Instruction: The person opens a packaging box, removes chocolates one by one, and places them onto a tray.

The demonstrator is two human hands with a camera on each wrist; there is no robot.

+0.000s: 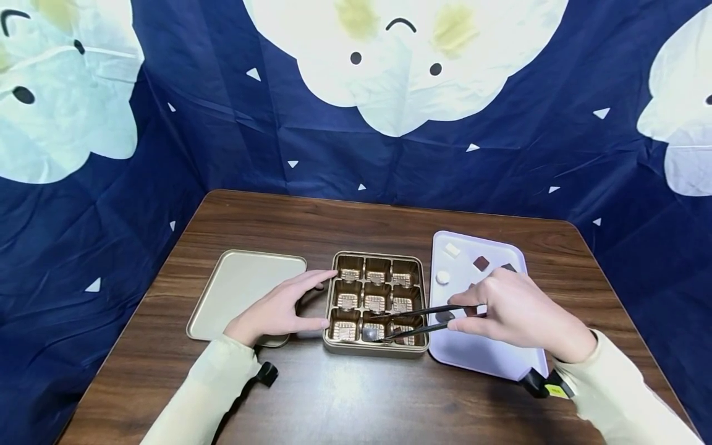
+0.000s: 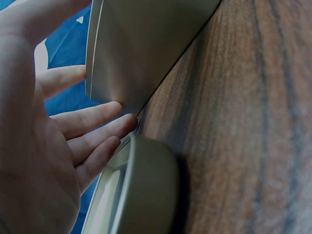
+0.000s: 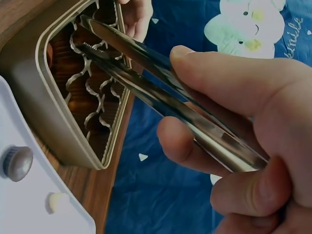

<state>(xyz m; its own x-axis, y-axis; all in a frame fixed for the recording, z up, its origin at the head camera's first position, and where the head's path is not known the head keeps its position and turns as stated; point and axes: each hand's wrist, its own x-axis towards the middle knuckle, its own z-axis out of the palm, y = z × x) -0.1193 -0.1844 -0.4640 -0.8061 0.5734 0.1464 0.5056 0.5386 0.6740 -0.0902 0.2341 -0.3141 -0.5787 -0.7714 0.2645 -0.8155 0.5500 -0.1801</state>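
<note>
My right hand [image 1: 503,309] grips metal tongs [image 3: 139,87] between thumb and fingers. The two slim arms stand apart, their tips down in the front middle compartment of a gold tin [image 1: 375,352]. A greyish round piece [image 1: 369,334] shows beside the tips; I cannot tell whether they touch it. In the front right compartment lies a dark brown piece [image 1: 399,334]. My left hand [image 1: 283,309] has its fingers spread and extended at the tin's left side, thumb near the front corner. From the left wrist, fingertips rest close to the tin wall [image 2: 146,44].
A pale gold lid [image 1: 245,290] lies left of the tin, partly under my left hand. At the right, a lavender tray [image 1: 484,358] carries a white square [image 1: 452,250], a white round piece [image 1: 442,277], a dark red square [image 1: 481,263] and other dark pieces. A blue curtain surrounds the table.
</note>
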